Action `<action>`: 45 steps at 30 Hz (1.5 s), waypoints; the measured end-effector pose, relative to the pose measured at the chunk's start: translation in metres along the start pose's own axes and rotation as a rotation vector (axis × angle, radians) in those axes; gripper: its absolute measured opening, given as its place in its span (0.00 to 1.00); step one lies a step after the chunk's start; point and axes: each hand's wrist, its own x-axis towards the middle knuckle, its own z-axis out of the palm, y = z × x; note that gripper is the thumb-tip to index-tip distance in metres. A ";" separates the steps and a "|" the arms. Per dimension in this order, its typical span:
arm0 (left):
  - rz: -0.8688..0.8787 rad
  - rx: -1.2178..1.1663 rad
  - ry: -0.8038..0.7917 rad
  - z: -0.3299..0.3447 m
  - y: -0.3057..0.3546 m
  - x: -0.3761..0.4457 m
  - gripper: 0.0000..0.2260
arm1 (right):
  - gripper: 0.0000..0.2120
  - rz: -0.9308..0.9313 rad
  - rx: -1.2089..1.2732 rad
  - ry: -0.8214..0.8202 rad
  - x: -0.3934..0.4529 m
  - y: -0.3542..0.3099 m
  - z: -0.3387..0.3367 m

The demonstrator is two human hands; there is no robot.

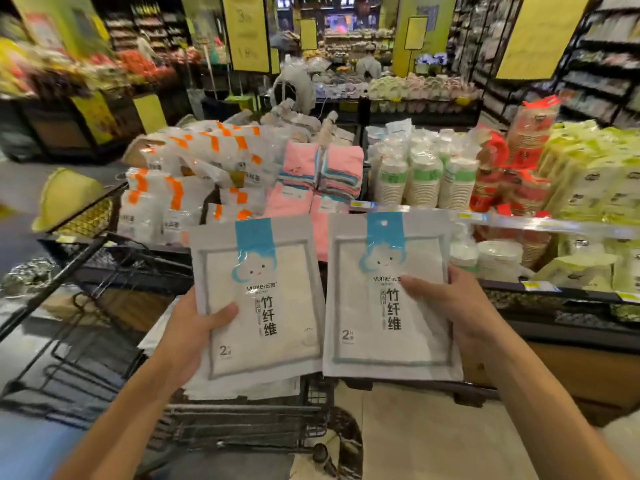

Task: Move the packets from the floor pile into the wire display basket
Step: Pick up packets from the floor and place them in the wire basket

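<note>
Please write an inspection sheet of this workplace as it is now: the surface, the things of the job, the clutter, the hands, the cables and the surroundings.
Surface: pale tiled floor below; no pile visible on it.
Job's things: left packet and right packet, held up side by side, printed fronts to the camera; more packets lie under the left one; black wire basket behind and to the left.
Clutter: orange-marked packs, pink cloths, paper cups, yellow-green packs on the shelves.
Hands: left hand grips the left packet, thumb on front; right hand grips the right packet likewise.
Cables: nothing seen.
Surroundings: shop aisles, yellow signs, people far behind, blurred.
</note>
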 end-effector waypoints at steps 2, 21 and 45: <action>-0.028 -0.016 0.040 -0.044 0.000 -0.007 0.26 | 0.18 0.028 0.018 -0.031 0.005 0.010 0.040; -0.181 -0.047 0.372 -0.294 -0.029 0.041 0.20 | 0.17 0.239 0.049 -0.129 0.122 0.111 0.311; -0.625 0.216 0.320 -0.364 -0.163 0.297 0.16 | 0.09 0.663 -0.290 0.155 0.309 0.279 0.371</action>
